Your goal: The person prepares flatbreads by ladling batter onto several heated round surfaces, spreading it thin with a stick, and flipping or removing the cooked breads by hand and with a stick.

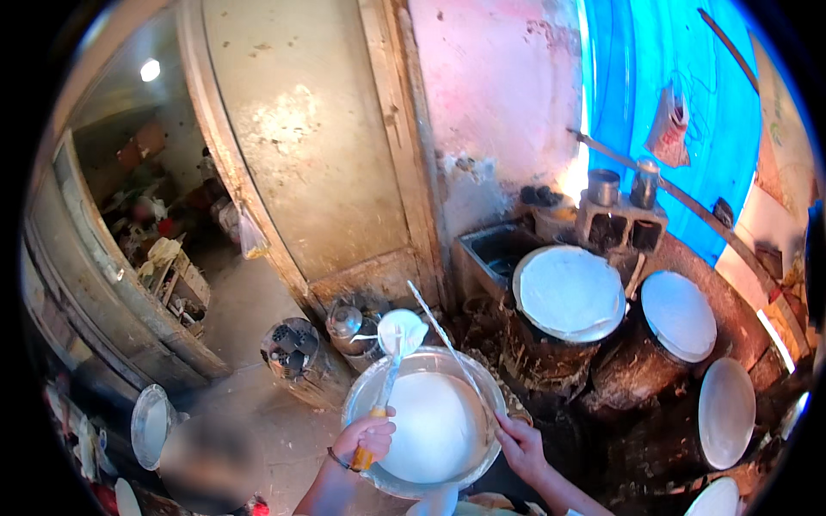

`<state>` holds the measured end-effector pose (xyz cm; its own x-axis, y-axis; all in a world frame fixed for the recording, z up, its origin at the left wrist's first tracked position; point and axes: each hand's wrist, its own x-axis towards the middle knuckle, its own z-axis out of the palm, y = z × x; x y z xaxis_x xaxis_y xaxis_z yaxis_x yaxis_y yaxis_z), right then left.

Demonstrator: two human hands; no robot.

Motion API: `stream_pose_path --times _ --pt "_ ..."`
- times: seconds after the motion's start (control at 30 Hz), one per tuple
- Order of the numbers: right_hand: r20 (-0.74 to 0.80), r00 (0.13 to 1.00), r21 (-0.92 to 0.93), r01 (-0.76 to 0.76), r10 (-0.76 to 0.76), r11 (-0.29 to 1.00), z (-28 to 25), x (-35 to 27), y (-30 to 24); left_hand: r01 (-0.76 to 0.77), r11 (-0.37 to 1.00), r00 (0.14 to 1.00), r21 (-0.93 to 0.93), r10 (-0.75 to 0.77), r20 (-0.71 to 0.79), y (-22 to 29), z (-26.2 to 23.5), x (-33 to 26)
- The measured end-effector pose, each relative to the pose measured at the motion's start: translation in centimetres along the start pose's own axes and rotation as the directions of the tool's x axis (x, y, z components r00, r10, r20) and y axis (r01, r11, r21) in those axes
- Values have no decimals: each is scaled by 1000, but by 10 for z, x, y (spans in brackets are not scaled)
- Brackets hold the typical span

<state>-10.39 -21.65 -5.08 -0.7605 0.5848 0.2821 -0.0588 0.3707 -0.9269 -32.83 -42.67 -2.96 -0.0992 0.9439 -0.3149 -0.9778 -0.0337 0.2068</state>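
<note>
My left hand (365, 439) is closed around the yellow handle of a ladle (389, 383). The ladle's white-coated bowl is raised over the far rim of a large metal basin (354, 404), with white liquid on it. Inside the basin lies a smooth white batter-like liquid (430, 426). At the basin's right rim, my right hand (521, 449) pinches the lower end of a long thin stick (447, 344), smeared with white. The stick slants up and to the left across the basin, its far tip beyond the rim.
Right of the basin stand drum-like stoves with round white-topped plates (570, 291), (680, 316), (727, 413). A bucket of dark lumps (294, 347) and a kettle (344, 322) sit beyond the basin. At lower left is a blurred person (211, 464); metal cups (603, 187) stand on a block.
</note>
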Motion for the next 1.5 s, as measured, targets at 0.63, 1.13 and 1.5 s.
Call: stream_pose_path --times 0.63,1.13,1.5 --pt "-387 918 -464 -269 80 844 -130 -58 99 324 700 941 636 -172 -291 -110 98 190" --pt "-990 -113 -12 -543 -88 839 -334 -232 97 276 -90 402 957 -893 -200 -475 312 403" --pt "-792 -588 460 -400 163 793 -364 -255 152 -646 -238 511 725 -841 179 -651 226 522"
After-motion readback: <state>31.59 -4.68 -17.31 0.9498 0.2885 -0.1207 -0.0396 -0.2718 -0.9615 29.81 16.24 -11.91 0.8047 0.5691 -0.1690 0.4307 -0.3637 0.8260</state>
